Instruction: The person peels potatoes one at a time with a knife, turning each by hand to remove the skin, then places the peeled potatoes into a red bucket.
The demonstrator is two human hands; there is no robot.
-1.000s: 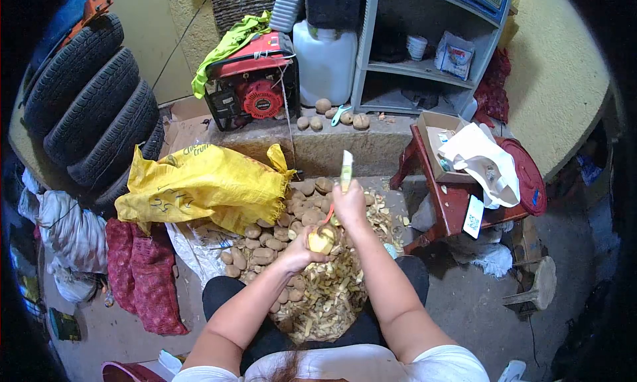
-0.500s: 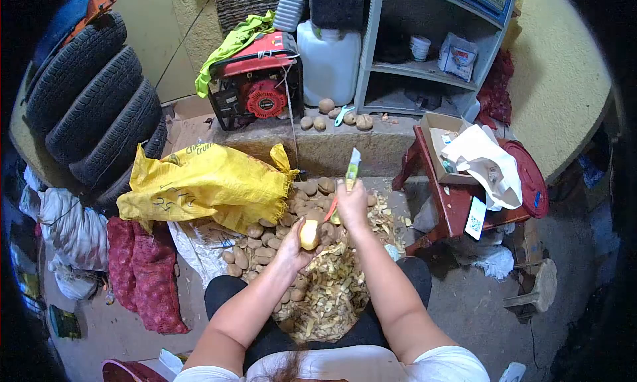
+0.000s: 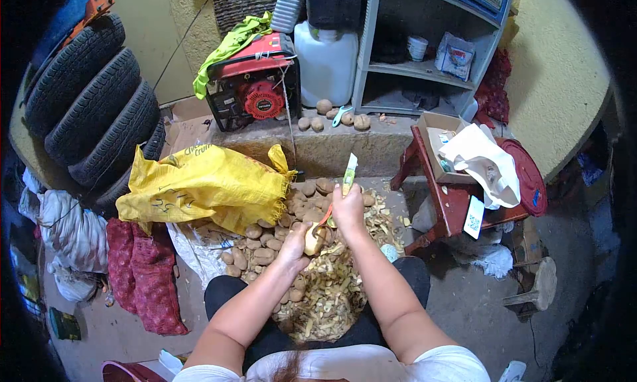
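Observation:
My left hand (image 3: 293,247) is closed around a partly peeled potato (image 3: 312,244), its pale flesh showing. In my right hand (image 3: 349,208) is a peeler (image 3: 350,170); its pale green handle sticks up beyond my fist, and the orange end reaches down to the potato. Whether the blade is cutting is too small to tell. Below my hands, between my knees, lies a heap of potato peels (image 3: 328,296). Unpeeled potatoes (image 3: 263,254) are piled on the left and far side of the peels.
A yellow sack (image 3: 206,186) lies beyond the potatoes, with red mesh sacks (image 3: 147,282) at the left. A red generator (image 3: 255,83) and a white jerrycan (image 3: 325,67) stand on the ledge. The red table (image 3: 431,203) at the right carries a cardboard box (image 3: 432,136).
The potato has turned in my left hand and shifted slightly. My right hand has moved down a little, bringing the peeler's orange end against the potato.

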